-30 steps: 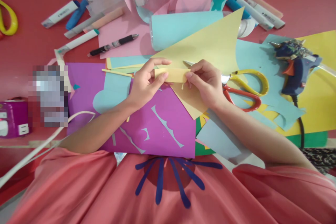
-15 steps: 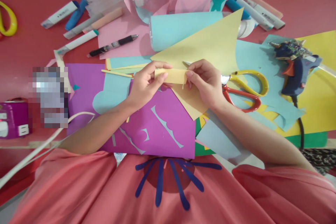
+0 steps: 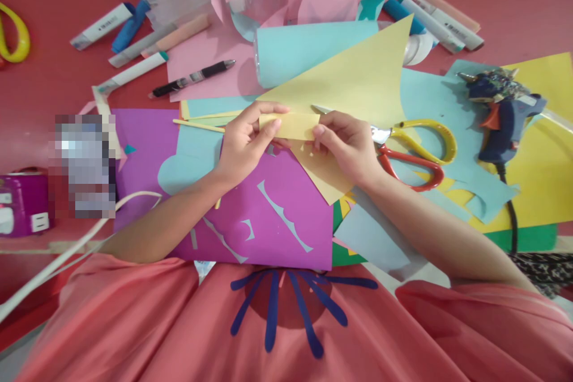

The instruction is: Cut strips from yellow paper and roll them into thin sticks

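A small yellow paper strip [image 3: 295, 126] is stretched level between my two hands. My left hand [image 3: 248, 143] pinches its left end, thumb on top. At the right end my right hand [image 3: 347, 146] grips it with thumb and fingertips. Below and behind the strip lies a larger pale yellow sheet [image 3: 358, 77]. Scissors [image 3: 425, 131] with one yellow and one red handle rest just right of my right hand, their blades partly hidden behind it. Under my hands spreads a purple sheet [image 3: 295, 215] with thin light-blue offcuts on it.
A bottle wrapped in light-blue paper [image 3: 313, 51] lies beyond my hands. A blue hot glue gun [image 3: 501, 125] is on the right with its cord. Several markers [image 3: 129, 74] and a black pen [image 3: 192, 79] lie at upper left. A white cable [image 3: 89, 233] crosses the lower left.
My hands and the yellow strip have shifted slightly left and up. The right hand's fingers have moved a little along the strip's right end, which now shows its corner.
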Demonstrator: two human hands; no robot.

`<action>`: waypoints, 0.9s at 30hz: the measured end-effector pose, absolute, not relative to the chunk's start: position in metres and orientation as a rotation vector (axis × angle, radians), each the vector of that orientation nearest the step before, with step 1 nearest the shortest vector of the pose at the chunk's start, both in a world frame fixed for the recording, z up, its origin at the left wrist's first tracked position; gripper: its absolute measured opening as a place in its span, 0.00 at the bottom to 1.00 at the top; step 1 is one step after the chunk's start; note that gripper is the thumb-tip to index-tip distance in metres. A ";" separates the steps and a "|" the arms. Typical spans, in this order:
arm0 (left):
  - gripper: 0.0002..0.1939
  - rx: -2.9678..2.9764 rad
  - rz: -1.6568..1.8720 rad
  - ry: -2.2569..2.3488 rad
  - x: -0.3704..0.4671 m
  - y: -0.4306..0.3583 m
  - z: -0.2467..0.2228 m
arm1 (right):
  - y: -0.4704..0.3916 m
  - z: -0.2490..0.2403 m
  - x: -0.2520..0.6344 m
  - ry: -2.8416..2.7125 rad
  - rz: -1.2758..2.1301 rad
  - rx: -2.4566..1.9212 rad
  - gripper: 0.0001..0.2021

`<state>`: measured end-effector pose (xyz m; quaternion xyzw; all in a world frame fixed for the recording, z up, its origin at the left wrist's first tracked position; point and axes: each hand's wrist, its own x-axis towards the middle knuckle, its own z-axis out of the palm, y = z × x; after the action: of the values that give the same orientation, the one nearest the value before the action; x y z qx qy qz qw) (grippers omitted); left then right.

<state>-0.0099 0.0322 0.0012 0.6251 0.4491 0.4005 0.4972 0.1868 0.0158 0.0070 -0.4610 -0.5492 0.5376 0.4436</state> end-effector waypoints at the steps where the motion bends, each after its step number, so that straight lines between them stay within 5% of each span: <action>1: 0.20 1.518 0.975 1.094 -0.010 0.032 0.001 | 0.015 0.007 0.186 -1.378 1.334 -1.138 0.24; 27: 0.24 1.548 0.919 1.125 -0.010 0.029 0.004 | 0.016 0.003 0.189 -1.354 1.303 -1.138 0.20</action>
<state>-0.0095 0.0287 0.0039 0.6366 0.4626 0.3778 0.4878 0.1894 0.0161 0.0031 -0.4614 -0.5486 0.5283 0.4550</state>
